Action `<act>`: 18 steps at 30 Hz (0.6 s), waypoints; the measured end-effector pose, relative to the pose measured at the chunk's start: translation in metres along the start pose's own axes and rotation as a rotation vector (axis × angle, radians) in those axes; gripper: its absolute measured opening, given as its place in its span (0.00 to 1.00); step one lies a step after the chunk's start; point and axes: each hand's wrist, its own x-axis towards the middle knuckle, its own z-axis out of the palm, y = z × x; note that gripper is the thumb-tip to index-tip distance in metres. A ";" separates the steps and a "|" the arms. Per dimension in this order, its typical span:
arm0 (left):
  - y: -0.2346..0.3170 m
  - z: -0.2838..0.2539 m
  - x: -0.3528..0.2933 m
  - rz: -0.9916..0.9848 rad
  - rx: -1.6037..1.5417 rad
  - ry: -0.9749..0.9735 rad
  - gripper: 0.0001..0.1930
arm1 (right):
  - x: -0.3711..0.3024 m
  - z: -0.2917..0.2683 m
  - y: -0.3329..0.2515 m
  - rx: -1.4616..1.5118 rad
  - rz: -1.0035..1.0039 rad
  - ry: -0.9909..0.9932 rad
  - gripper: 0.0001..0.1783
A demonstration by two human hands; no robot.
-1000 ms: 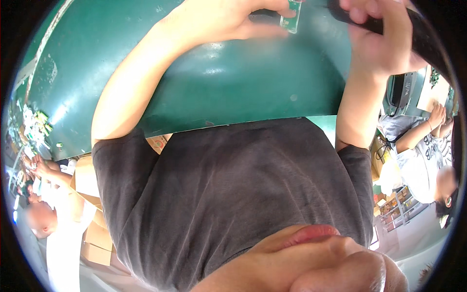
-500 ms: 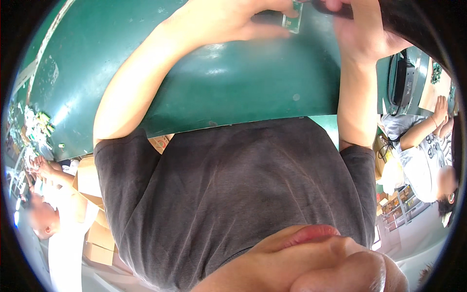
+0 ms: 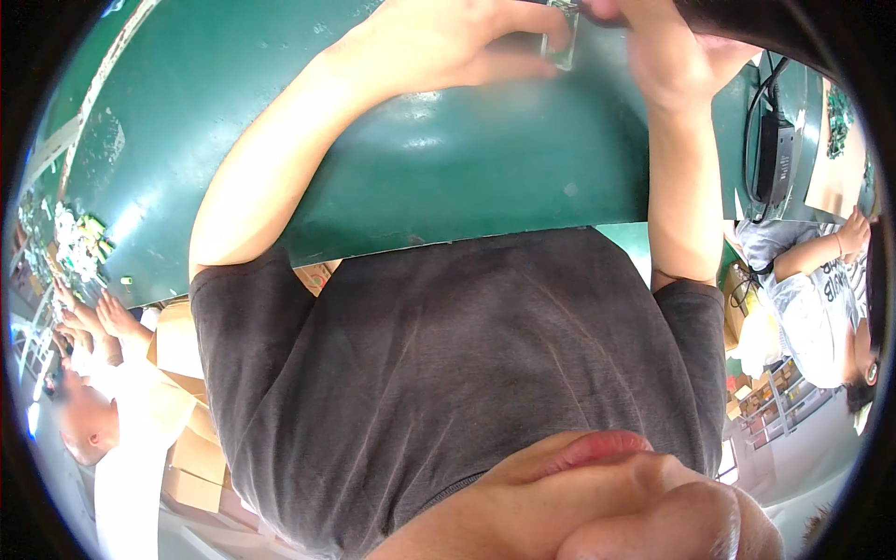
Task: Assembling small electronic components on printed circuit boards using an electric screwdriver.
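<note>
My left hand [image 3: 457, 42] is at the top of the view, over the green tabletop [image 3: 485, 159]. Its fingers curl round a small flat piece with clear edges, which looks like a small circuit board [image 3: 563, 49]. One fingertip lies across that piece, and the lower fingers are blurred. To its right, my right hand [image 3: 674, 61] is bent closed, its fingertips partly cut off by the top edge. Whatever it grips is hidden; a dark shape borders it.
A black power adapter [image 3: 775, 159] with a cable lies on the right. Past it, green pieces sit on a tan board [image 3: 829, 191]. A heap of small green and white parts [image 3: 82, 238] is at the far left. Co-workers sit on both sides, with cardboard boxes [image 3: 194, 471] behind the left one.
My right hand has shifted slightly left, nearer the left hand. The small board has tilted and shows less green. The left co-worker's hands have moved.
</note>
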 end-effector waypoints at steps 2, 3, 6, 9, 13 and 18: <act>-0.004 0.007 -0.004 0.043 -0.005 0.020 0.11 | -0.004 0.005 -0.003 0.049 0.049 0.064 0.27; -0.003 0.003 -0.002 0.025 0.010 -0.011 0.10 | -0.004 0.007 0.000 0.091 0.043 0.105 0.27; 0.001 0.001 -0.003 -0.035 0.055 -0.047 0.09 | -0.010 0.010 0.005 0.085 0.044 0.143 0.26; 0.000 0.008 -0.010 -0.161 0.055 0.023 0.11 | -0.007 0.000 -0.007 -0.165 -0.013 0.051 0.24; 0.001 0.007 -0.001 -0.064 0.034 0.082 0.09 | -0.002 -0.010 -0.022 -0.083 -0.013 0.089 0.21; -0.009 -0.024 0.013 -0.123 0.083 0.068 0.07 | 0.003 -0.029 -0.031 0.282 0.062 0.233 0.32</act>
